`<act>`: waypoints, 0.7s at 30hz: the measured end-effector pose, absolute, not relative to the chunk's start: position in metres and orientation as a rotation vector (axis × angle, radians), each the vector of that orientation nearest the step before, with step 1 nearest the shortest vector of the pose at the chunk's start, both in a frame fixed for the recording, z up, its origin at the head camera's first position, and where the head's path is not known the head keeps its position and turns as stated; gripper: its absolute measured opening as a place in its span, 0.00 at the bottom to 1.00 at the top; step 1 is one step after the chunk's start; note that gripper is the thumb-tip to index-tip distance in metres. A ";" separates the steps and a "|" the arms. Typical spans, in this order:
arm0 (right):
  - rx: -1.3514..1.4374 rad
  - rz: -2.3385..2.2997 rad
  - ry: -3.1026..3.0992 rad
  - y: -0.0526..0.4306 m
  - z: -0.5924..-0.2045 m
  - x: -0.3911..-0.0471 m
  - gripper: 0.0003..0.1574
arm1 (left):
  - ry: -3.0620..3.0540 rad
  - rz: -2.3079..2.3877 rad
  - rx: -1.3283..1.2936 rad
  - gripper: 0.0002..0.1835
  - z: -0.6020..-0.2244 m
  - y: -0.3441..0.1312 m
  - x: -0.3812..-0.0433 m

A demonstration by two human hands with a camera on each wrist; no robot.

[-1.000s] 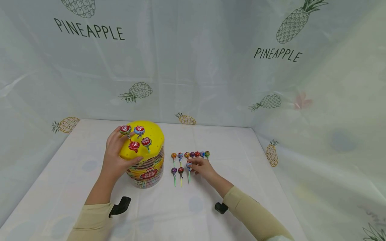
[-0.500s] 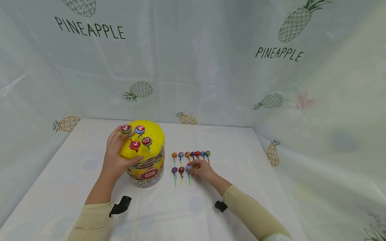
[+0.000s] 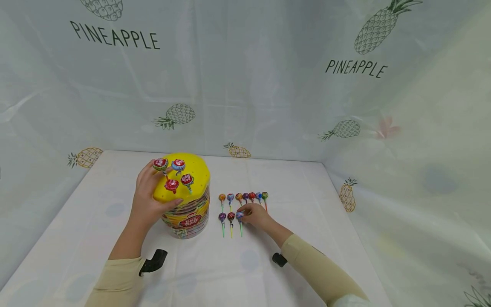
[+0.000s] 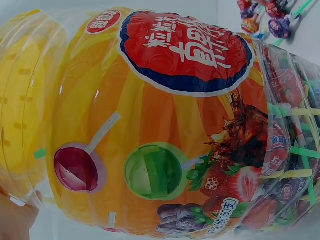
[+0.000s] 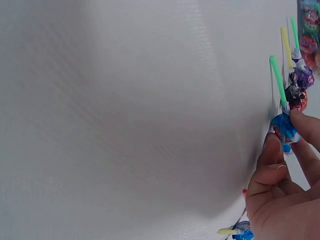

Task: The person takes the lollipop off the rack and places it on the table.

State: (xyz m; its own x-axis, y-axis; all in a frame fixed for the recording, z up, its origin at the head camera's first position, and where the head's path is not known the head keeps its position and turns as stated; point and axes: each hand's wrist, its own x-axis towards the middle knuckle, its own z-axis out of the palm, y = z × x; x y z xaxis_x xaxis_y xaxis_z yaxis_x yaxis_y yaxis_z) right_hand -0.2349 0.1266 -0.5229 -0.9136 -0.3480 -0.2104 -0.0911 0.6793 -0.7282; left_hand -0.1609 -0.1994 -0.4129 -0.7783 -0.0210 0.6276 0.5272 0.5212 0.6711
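A large clear candy jar (image 3: 192, 221) with a yellow lid (image 3: 200, 170) stands left of centre. My left hand (image 3: 147, 200) grips the lid's left side, thumb across its front edge. Several wrapped lollipops, among them a red one (image 3: 171, 185), stick up from the lid. My right hand (image 3: 257, 215) pinches the head of a blue-wrapped lollipop (image 5: 285, 127), whose green stick points toward the near side. This lollipop lines up with a purple lollipop (image 3: 222, 217) and a dark red lollipop (image 3: 231, 216). Sticks and wrapped candies show through the jar wall in the left wrist view.
Behind the right hand lies a back row of several lollipops, from an orange lollipop (image 3: 222, 197) to a green lollipop (image 3: 264, 195). The white table (image 3: 215, 273) is backed by a pineapple-print curtain (image 3: 261, 106).
The right hand has lowered the blue lollipop slightly toward me, level with the purple and dark red ones, and its fingers stay on it. The left hand and jar hold still.
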 end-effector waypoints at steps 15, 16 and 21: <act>-0.383 -1.014 2.572 0.125 -0.520 -0.238 0.15 | -2.183 -1.242 -0.395 0.38 -0.409 -0.196 -0.159; -0.384 -1.014 2.574 0.125 -0.520 -0.238 0.15 | -2.183 -1.240 -0.396 0.38 -0.409 -0.196 -0.159; -0.379 -1.019 2.572 0.125 -0.518 -0.238 0.15 | -2.180 -1.240 -0.398 0.38 -0.409 -0.196 -0.159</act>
State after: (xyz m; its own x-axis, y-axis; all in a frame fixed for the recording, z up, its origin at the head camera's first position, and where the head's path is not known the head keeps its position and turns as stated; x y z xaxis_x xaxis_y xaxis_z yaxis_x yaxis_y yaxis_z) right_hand -0.2378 0.1247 -0.5182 -0.9040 -0.3674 -0.2187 -0.1180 0.7060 -0.6983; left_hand -0.1592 -0.1956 -0.4090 -0.7793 -0.0307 0.6259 0.5222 0.5204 0.6757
